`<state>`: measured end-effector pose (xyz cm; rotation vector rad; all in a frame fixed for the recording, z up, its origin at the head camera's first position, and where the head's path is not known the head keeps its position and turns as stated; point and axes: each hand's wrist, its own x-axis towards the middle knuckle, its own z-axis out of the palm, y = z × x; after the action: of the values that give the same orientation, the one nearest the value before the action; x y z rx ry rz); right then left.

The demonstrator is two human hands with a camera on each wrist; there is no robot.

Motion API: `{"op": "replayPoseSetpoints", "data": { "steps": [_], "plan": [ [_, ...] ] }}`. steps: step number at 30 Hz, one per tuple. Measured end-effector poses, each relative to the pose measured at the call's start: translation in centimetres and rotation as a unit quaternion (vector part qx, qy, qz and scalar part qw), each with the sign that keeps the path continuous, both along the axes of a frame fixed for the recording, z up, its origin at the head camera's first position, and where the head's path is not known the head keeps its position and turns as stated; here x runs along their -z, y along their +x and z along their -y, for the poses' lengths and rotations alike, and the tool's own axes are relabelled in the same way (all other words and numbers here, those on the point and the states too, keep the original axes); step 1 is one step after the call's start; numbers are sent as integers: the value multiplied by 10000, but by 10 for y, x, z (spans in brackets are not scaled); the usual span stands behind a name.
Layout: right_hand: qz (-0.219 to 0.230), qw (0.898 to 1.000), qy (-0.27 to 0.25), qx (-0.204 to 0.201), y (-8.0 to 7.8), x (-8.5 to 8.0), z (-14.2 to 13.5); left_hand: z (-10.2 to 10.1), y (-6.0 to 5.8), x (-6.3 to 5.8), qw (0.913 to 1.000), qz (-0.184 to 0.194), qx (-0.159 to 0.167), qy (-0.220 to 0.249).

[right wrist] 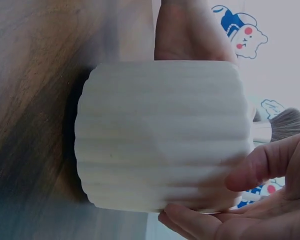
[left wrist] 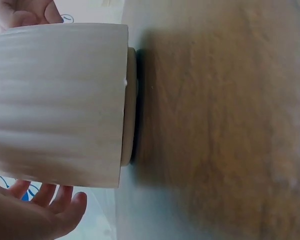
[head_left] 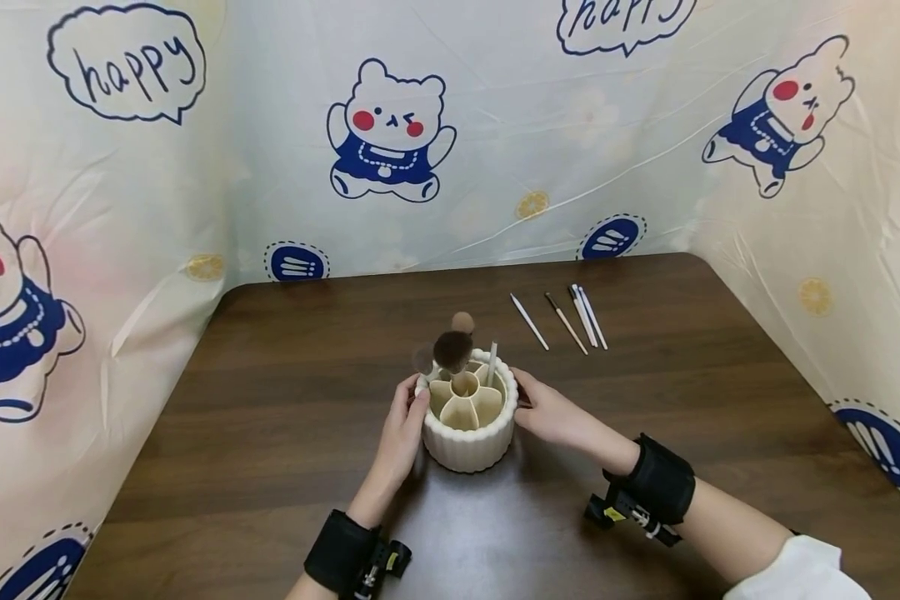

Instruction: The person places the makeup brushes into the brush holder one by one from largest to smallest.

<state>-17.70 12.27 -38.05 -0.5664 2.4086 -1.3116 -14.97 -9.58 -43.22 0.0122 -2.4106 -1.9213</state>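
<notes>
A cream, ribbed makeup brush holder [head_left: 468,450] with a scalloped rim and several compartments is at the middle of the table. My left hand [head_left: 405,429] holds its left side, thumb near the rim; my right hand [head_left: 551,412] grips the right side. In the right wrist view, the right thumb [right wrist: 250,170] presses on the ribbed wall. The left wrist view shows a narrower round base [left wrist: 130,107] under the holder. A dark fluffy makeup brush [head_left: 453,352], a tan-headed brush [head_left: 462,323] and a pale stick [head_left: 492,364] stand in the back compartments.
Behind the holder to the right, a white slim stick [head_left: 528,321], a thin dark-ended brush [head_left: 566,323] and a few white slim sticks [head_left: 587,317] lie on the brown wooden table [head_left: 270,417]. A printed curtain [head_left: 495,125] hangs around the back and sides.
</notes>
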Motion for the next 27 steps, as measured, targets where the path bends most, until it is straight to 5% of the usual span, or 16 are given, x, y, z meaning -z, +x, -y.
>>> {"op": "replayPoseSetpoints", "data": {
  "steps": [10,15,27],
  "plan": [
    [353,9988,30,349,10,-3,-1,-1,-1,-1,9999,157,40,-29],
    [427,9988,115,219,19,-2,-1,0,-1,-4,9995,262,72,-128],
    [263,9992,109,274,12,4,1,-1,2,-7,9999,118,-97,18]
  ]
}}
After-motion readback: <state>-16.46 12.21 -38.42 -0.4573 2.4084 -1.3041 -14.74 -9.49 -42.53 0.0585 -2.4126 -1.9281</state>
